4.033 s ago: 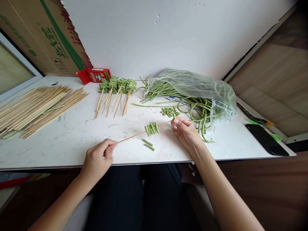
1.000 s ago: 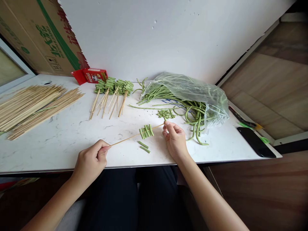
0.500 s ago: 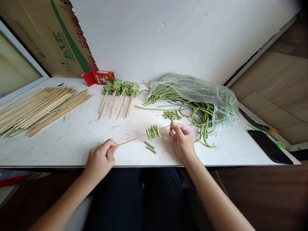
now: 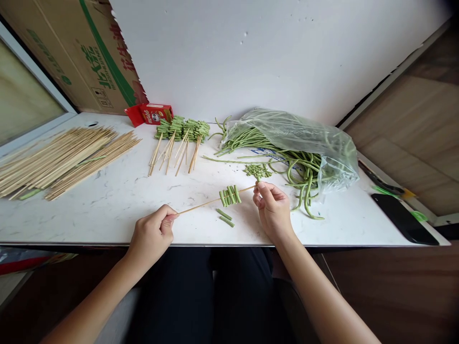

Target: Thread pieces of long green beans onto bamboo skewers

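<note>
My left hand [image 4: 152,229] is closed around the blunt end of a thin bamboo skewer [image 4: 197,207]. Several short cut green bean pieces [image 4: 230,196] are threaded crosswise side by side along it. At the skewer's other end, my right hand [image 4: 271,205] pinches a bean piece [image 4: 258,179] between thumb and fingers, right at the tip; whether the tip has pierced it I cannot tell. Two loose bean pieces [image 4: 225,218] lie on the white tabletop [image 4: 201,231] below the skewer. A small heap of cut bean bits [image 4: 257,170] sits just beyond my right hand.
Bare skewers [image 4: 71,157] lie piled at the left. Finished bean skewers [image 4: 182,130] are stacked at the back by a red box [image 4: 154,113]. Long beans [image 4: 304,165] spill from a clear plastic bag [image 4: 294,125]. A black phone [image 4: 403,219] and scissors [image 4: 380,179] lie at the right edge.
The whole view has shifted slightly. Both hands keep their hold on the skewer and bean piece, with hardly any movement between them.
</note>
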### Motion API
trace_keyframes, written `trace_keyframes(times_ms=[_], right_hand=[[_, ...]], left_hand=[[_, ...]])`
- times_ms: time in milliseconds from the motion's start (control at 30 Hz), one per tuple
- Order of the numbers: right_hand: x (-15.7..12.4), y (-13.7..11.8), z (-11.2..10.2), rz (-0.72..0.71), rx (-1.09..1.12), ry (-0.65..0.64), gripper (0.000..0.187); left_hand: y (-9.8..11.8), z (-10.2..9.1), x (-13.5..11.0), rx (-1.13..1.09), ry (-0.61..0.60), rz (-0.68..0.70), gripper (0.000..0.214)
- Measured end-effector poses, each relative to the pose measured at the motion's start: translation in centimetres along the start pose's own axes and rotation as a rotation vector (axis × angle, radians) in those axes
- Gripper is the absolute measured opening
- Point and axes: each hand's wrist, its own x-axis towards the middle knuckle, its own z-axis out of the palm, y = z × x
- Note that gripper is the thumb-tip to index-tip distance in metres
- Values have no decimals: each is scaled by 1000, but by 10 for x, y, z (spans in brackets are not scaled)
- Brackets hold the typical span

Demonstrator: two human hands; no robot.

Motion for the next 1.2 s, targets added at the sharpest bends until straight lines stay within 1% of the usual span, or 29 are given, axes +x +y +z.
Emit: trace_keyframes(times_ms=[267,500,633,800,900,1067,1200], right_hand=[[-5,0,4,22,21,49,32],[-3,-1,3,5,-5,42,35],[-5,-2,4,-29,-23,25,33],[-13,3,11,-79,-106,-79,29],[-17,3,15,-67,-122,-76,28],[-21,4,19,-5,-112,-8,34],[-26,6,23,16,-136,-15,37]], left_hand=[[-1,0,1,6,-3,-6,22],[1,-1,2,-14,-13,-14,22],[2,-2,2,-34,-25,-22,21],[0,-1,1,-49,-50,-28,20],[0,-2,1,-42,-42,-27,20],[1,-2,1,-9,-20,3,21],[0,-1,-1,11,-7,13,21]])
